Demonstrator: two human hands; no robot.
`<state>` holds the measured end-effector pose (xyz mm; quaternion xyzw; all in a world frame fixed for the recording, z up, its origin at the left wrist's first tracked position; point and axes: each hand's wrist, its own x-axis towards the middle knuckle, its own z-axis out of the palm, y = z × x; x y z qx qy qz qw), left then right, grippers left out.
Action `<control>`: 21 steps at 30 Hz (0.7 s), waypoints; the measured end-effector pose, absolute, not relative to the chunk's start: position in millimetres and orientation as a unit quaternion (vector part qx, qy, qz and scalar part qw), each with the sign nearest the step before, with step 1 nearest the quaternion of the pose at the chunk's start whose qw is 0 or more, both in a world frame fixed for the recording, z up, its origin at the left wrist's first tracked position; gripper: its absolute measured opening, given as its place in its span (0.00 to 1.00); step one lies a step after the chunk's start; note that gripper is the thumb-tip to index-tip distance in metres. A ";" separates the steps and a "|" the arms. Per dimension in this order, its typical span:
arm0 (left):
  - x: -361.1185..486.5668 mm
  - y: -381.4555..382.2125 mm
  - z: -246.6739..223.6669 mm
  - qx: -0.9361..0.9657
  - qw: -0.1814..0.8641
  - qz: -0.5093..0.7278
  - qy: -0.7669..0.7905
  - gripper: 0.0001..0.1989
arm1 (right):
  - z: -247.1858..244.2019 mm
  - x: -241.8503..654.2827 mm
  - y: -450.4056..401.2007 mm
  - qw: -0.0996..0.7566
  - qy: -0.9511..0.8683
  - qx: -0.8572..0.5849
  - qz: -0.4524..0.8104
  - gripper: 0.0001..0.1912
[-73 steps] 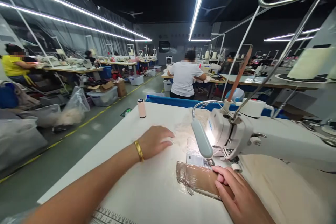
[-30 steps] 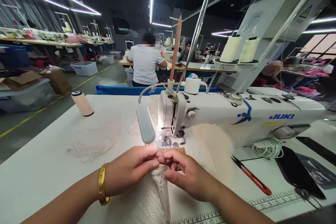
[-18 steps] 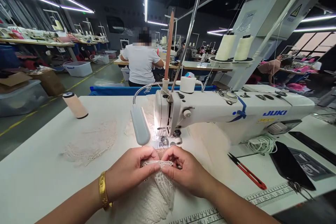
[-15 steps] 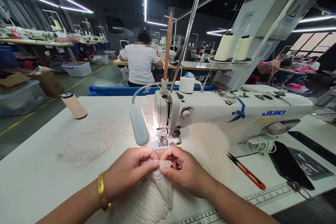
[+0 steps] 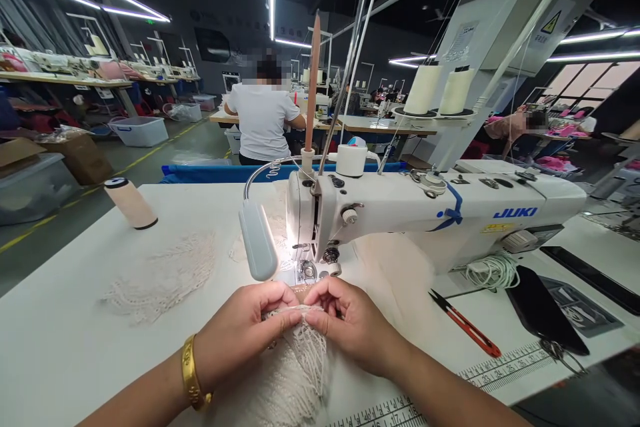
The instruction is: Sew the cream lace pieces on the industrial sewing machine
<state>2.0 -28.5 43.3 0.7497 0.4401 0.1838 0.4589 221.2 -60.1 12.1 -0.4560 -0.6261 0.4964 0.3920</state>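
Note:
A cream lace piece (image 5: 295, 373) hangs down over the table edge side, its top edge pinched between both hands. My left hand (image 5: 250, 320) grips it with thumb and fingers closed; a gold bracelet circles that wrist. My right hand (image 5: 345, 320) pinches the same edge, thumb close to the left thumb. Just beyond the fingers is the presser foot (image 5: 307, 271) of a white sewing machine (image 5: 390, 207), lit by a small grey lamp (image 5: 257, 240). Another lace piece (image 5: 165, 277) lies flat on the left. The fingertips partly hide the held edge.
Red-handled thread snips (image 5: 465, 323), a black phone-like slab (image 5: 545, 310) and a coiled white cord (image 5: 493, 271) lie to the right. A ruler strip (image 5: 500, 370) runs along the front edge. A thread cone (image 5: 131, 203) stands back left. A person in a white shirt (image 5: 263, 120) sits ahead.
The thumbs have come closer together, and the lace edge between them now looks folded or gathered. The whole view has shifted slightly, with the surroundings appearing further left.

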 end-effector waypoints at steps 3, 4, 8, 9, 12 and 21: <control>0.9 -28.1 41.6 0.739 0.473 0.189 0.440 0.21 | 11.3 220.8 -60.7 0.395 -0.627 -0.459 0.490 0.09; 0.4 -27.8 41.5 0.737 0.478 0.191 0.439 0.21 | 10.6 221.0 -60.8 0.394 -0.626 -0.460 0.491 0.10; -0.5 -27.0 43.0 0.735 0.483 0.196 0.434 0.19 | 8.0 223.1 -59.8 0.389 -0.615 -0.455 0.513 0.16; -0.3 -27.0 43.7 0.735 0.484 0.194 0.433 0.19 | 7.5 223.5 -59.3 0.392 -0.613 -0.450 0.518 0.16; 0.5 -27.7 45.5 0.729 0.494 0.188 0.434 0.19 | 5.9 223.8 -58.0 0.408 -0.605 -0.438 0.525 0.15; -0.4 -26.6 41.8 0.724 0.504 0.189 0.431 0.22 | 3.0 223.7 -57.4 0.412 -0.588 -0.450 0.531 0.11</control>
